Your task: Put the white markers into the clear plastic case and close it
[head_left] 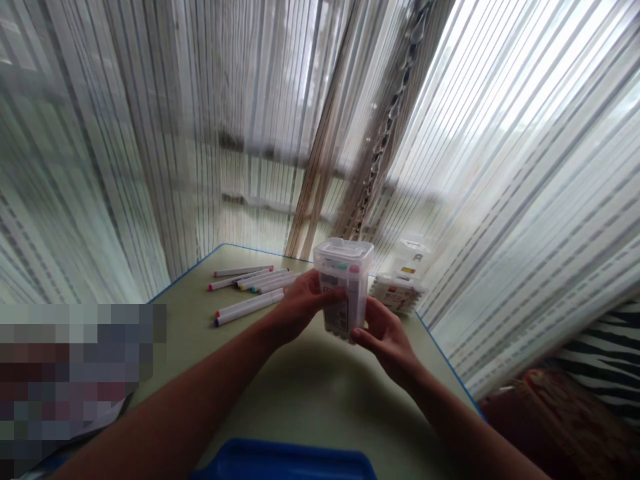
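A clear plastic marker box (344, 290) with a lid on top is held upright above the table, between both hands. Inside it, a pink and a green marker end show through the wall. My left hand (303, 300) is wrapped round the left side, its thumb across the front. Gripping the lower right side is my right hand (385, 330), thumb near the bottom edge. Several white markers (255, 303) with coloured ends lie on the table left of the box.
A second clear container (397, 290), its lid raised, stands at the back right of the pale green table (300, 393). A blue tray (295, 460) is at the near edge. String curtains (260, 167) hang behind, and patterned fabric (575, 413) lies at the right.
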{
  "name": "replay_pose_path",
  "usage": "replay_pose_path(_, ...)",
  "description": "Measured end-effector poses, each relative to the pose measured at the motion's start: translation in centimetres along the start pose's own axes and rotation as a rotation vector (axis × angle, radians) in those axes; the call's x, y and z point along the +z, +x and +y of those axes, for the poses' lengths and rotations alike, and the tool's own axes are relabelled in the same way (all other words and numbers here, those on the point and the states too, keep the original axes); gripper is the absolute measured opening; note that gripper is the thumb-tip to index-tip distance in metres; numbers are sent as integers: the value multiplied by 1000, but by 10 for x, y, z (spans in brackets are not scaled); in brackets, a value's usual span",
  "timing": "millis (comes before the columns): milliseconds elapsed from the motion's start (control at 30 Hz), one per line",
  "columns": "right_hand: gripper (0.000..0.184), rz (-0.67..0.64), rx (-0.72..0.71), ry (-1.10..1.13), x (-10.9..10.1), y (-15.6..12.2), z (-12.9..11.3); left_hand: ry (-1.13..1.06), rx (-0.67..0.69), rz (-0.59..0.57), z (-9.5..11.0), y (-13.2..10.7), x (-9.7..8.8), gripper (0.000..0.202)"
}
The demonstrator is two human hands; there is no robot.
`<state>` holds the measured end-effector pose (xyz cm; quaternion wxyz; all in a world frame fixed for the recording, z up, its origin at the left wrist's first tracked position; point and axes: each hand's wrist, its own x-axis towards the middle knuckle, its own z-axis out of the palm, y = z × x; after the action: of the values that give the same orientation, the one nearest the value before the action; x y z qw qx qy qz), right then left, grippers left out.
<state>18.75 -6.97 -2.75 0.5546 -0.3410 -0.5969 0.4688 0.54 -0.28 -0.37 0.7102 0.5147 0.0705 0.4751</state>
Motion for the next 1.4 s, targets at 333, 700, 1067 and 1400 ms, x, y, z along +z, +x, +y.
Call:
replay_pose_path(333, 45, 7, -83, -72, -1, 0, 5, 65, -12, 3, 0, 0, -1, 51)
replay_pose_path(700, 47, 59, -72, 89, -3, 2, 0, 174, -143, -121, 9, -5, -3, 66)
replay_pose_path(1067, 43, 103, -92, 132, -3, 4, -5, 229, -143, -94, 6, -5, -2, 62)
replay_pose_path(1400, 47, 118, -121, 54, -8, 7, -3, 298, -105, -19, 5, -3, -1, 63)
